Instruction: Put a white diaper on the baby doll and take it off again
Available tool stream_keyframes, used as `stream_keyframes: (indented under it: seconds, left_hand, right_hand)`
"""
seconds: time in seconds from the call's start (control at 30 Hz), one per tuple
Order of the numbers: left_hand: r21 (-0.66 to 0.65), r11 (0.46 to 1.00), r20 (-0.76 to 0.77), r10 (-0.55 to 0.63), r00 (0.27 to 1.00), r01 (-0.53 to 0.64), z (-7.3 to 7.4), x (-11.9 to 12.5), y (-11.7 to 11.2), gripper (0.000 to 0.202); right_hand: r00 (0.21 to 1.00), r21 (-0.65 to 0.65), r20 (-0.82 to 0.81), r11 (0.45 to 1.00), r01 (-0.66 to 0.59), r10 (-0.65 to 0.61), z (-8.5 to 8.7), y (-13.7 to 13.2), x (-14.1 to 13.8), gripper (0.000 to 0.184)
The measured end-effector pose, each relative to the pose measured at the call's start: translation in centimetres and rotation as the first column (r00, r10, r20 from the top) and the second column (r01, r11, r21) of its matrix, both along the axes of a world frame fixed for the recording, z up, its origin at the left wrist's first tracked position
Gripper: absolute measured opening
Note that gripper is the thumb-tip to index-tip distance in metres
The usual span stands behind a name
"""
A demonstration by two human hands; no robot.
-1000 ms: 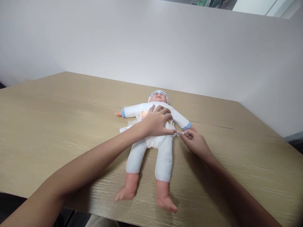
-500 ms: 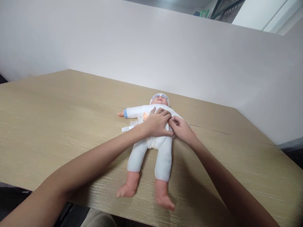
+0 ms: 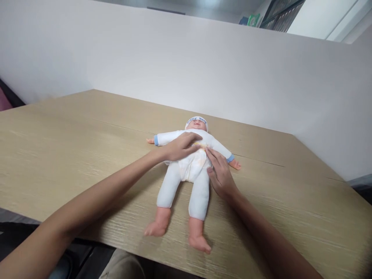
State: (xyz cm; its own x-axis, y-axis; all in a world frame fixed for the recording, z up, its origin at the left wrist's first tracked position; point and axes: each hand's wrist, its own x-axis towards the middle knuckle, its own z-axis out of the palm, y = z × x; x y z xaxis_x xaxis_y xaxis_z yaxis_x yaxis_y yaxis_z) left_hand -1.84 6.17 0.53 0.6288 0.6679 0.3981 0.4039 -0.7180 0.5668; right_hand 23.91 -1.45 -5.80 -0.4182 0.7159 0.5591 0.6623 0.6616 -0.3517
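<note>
A baby doll (image 3: 199,195) in white clothes lies on its back on the table, feet toward me. Around its hips is a white diaper (image 3: 190,168) with a faint printed pattern and some yellow-orange near the waist. My left hand (image 3: 183,146) rests across the doll's belly at the diaper's upper edge, fingers stretched out. At the diaper's other side, my right hand (image 3: 221,172) lies against it with fingers extended and fingertips on the waist. A bit of white material shows below my left wrist. The doll's cap (image 3: 197,119) has blue lettering.
The wooden table (image 3: 101,143) has thin seams across it. A pale wall or partition (image 3: 186,66) rises behind its far edge. Beyond that, a green item (image 3: 253,19) shows at the top. My trouser leg (image 3: 122,265) is below the near edge.
My hands have moved apart: the left shifted left across the belly, the right lower along the diaper's side, its fingers straightening. The diaper's front now shows; the white tab at the left is hidden.
</note>
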Motion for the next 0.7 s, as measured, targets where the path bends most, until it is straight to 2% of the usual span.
stream_keyframes:
  seconds: [0.1,0.23,0.37,0.47,0.53,0.6,0.7]
  left_hand:
    - [0.033,0.993,0.07,0.114,0.991,-0.117,-2.0,-3.4,0.0,0.043]
    - [0.015,0.978,-0.026,0.209,0.978,-0.209,-4.7,-8.2,-0.2,0.038]
    - [0.005,0.97,-0.105,0.243,0.964,-0.244,-5.6,-11.5,-0.9,0.034]
    - [-0.024,0.94,-0.16,0.332,0.93,-0.34,-5.8,-12.2,-1.5,0.03]
    - [-0.059,0.916,-0.189,0.379,0.906,-0.396,-6.0,-12.0,-1.6,0.033]
    - [-0.106,0.91,-0.199,0.376,0.905,-0.401,-6.2,-11.7,-1.5,0.038]
    - [-0.211,0.915,-0.203,0.303,0.931,-0.343,-6.1,-11.7,-1.2,0.042]
  right_hand:
    - [0.999,0.018,0.034,1.0,0.009,-0.009,0.1,0.0,0.0,0.064]
    - [0.999,0.083,0.031,0.996,0.029,-0.032,1.0,-0.4,-0.2,0.06]
    - [0.996,0.164,-0.024,0.983,0.088,-0.086,3.2,-1.0,-1.7,0.047]
    - [0.997,0.164,-0.045,0.984,0.062,-0.055,5.3,-0.8,-3.9,0.035]
    - [0.999,0.119,-0.016,0.993,0.029,-0.028,6.6,-0.1,-5.7,0.028]
    - [0.999,0.06,0.033,0.998,0.017,-0.019,7.5,1.0,-7.3,0.025]
    - [0.992,-0.015,0.11,0.998,0.058,-0.056,8.0,2.7,-9.1,0.025]
